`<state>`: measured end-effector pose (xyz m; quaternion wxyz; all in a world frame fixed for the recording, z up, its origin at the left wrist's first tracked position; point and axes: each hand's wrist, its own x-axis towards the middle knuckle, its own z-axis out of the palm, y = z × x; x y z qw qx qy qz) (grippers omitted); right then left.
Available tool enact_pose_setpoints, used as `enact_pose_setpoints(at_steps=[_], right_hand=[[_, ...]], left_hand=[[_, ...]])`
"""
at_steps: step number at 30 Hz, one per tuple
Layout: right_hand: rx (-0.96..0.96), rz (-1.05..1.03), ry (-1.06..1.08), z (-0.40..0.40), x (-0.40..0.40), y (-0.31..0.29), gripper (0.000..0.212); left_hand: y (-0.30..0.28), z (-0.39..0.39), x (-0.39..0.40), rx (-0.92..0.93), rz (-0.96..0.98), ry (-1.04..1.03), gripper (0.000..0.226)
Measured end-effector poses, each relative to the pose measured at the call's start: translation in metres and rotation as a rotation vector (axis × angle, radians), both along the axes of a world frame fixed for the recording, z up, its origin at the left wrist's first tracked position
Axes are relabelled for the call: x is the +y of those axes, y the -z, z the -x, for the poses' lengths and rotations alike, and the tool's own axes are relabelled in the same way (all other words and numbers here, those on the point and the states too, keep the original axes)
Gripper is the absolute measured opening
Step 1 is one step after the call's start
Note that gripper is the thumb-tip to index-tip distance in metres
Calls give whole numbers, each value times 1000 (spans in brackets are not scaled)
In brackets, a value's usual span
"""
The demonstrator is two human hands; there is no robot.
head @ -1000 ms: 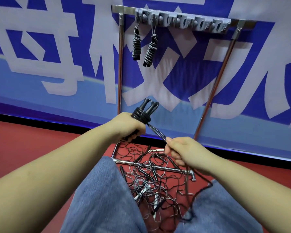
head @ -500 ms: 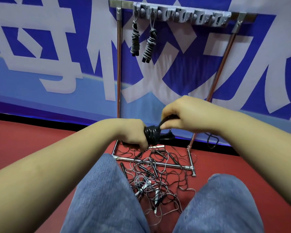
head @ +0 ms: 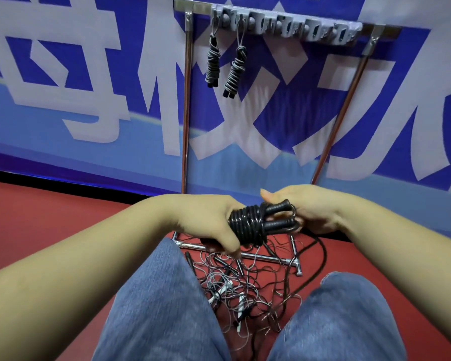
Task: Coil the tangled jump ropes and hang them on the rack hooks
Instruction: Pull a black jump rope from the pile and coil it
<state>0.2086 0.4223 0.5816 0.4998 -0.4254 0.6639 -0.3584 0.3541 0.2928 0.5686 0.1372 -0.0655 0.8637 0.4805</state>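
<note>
L hand (head: 206, 225) grips coiled black rope (head: 248, 226) above knees; R hand (head: 315, 209) pinches its loose cord by handles. Two coiled ropes (head: 224, 66) hang on rack hooks (head: 284, 24); tangled pile (head: 245, 290) on floor.

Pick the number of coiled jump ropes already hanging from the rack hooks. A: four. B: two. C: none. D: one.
B: two coiled bundles hang side by side from the hook strip at its left end, one coiled rope further left and another coiled rope beside it; the hooks to their right carry nothing, and a third black rope bundle sits between the left hand and right hand.
</note>
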Motion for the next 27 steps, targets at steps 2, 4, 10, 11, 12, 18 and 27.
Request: enact_pose_setpoints(at_steps=[2, 4, 10, 11, 12, 18, 27], right_hand=[[-168, 56, 93, -10, -2, 8, 41], [-250, 162, 239, -19, -3, 16, 38], [265, 407, 535, -28, -16, 42, 29], [285, 427, 548, -28, -15, 44, 24], [304, 433, 543, -30, -12, 43, 23], [197, 309, 324, -33, 10, 38, 24], [806, -66, 128, -28, 17, 8, 35]], left_hand=[[1, 1, 1, 11, -75, 4, 23], [4, 2, 3, 27, -167, -20, 30], [13, 6, 8, 54, -360, -72, 24], [13, 5, 7, 48, -399, -80, 21], [13, 5, 6, 41, -438, -95, 14], [17, 5, -12, 104, -511, -391, 20], [25, 15, -11, 103, -77, -609, 22]])
